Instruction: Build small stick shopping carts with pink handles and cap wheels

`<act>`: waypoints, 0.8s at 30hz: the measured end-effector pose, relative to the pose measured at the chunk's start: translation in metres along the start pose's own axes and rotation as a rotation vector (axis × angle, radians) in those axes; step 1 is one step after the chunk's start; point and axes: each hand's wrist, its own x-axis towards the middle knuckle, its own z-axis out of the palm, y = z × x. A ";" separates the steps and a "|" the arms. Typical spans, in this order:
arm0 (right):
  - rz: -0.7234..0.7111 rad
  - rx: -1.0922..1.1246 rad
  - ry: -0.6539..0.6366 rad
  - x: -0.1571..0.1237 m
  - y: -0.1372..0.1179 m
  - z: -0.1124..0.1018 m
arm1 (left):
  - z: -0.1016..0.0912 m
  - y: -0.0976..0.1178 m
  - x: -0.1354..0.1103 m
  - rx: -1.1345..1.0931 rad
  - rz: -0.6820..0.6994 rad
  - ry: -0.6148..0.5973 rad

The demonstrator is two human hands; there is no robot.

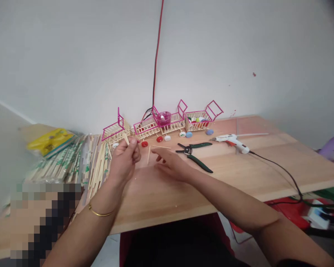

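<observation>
My left hand (125, 159) is closed on a short pale wooden stick (126, 139), whose end pokes up past the thumb. My right hand (171, 164) hovers low over the table with its fingers apart and nothing visible in them. Beside its fingertips lie two thin pieces of wood, an upright-looking stick (149, 155) and a crosswise stick (163, 147). Beyond the hands stand several small stick-built carts with pink rims, among them a left cart (114, 134) and a right cart (199, 120). Bottle caps serve as wheels, such as a red cap (144, 144).
Green-handled wire strippers (200, 162) lie right of my right hand, and a white glue gun (233, 142) with a black cord is farther right. Bundled chopsticks (57, 163) and a yellow package (50, 142) occupy the left. A wall (100, 55) rises behind the table (239, 174).
</observation>
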 end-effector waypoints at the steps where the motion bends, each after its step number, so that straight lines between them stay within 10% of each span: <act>1: 0.027 0.088 -0.047 0.000 -0.006 0.006 | 0.005 -0.002 -0.004 -0.012 -0.029 -0.035; 4: 0.017 0.187 -0.179 0.002 -0.016 0.015 | 0.015 -0.005 -0.012 0.005 -0.128 -0.119; 9: 0.134 -0.322 -0.139 0.004 -0.001 -0.006 | -0.009 0.020 -0.009 0.217 0.035 0.014; 14: 0.251 -0.575 0.008 0.009 0.006 -0.033 | -0.056 0.074 -0.008 1.090 0.303 0.280; 21: 0.134 -0.616 -0.259 0.036 -0.016 0.007 | -0.077 0.064 -0.014 1.953 -0.132 -0.118; 24: 0.157 -0.621 -0.272 0.047 -0.010 0.023 | -0.080 0.041 -0.014 2.009 -0.357 -0.068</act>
